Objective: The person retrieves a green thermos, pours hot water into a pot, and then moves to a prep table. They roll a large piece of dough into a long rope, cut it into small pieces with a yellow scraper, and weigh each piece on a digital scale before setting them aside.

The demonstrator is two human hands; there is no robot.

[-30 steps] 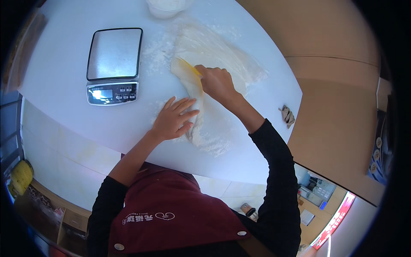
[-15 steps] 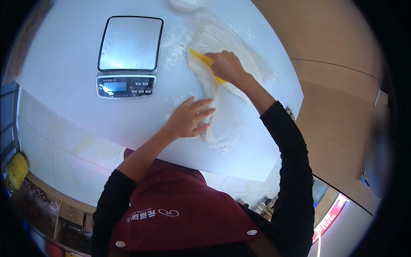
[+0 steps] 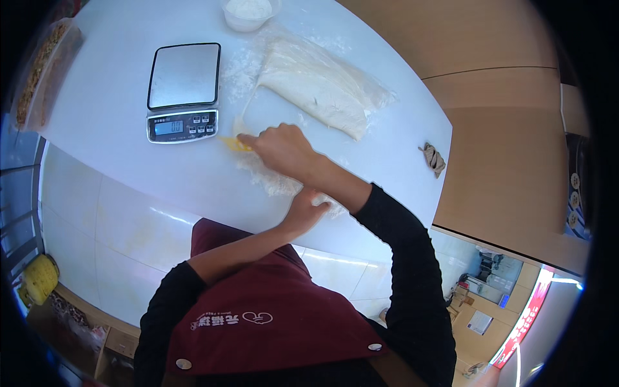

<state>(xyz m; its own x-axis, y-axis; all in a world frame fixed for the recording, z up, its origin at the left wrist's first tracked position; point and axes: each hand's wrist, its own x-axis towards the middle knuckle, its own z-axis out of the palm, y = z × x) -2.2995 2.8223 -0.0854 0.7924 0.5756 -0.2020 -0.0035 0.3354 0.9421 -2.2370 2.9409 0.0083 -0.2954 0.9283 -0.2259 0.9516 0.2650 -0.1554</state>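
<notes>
White tabletop (image 3: 116, 161): right hand (image 3: 284, 149) clamps a yellow scraper (image 3: 235, 144) just near the scale (image 3: 184, 90); left hand (image 3: 308, 208), fingers loosely curled, rests on floured dough (image 3: 274, 182) beside the near edge.

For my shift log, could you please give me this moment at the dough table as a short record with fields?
Surface: white round table, dusted with flour
Right hand: right hand grips a yellow scraper pressed to the table
Left hand: left hand rests on a floury strip of dough near the table edge
Main dough: large dough slab lies beyond the hands
Scale: digital scale, platform bare
Other: white bowl of flour at the far edge
</notes>
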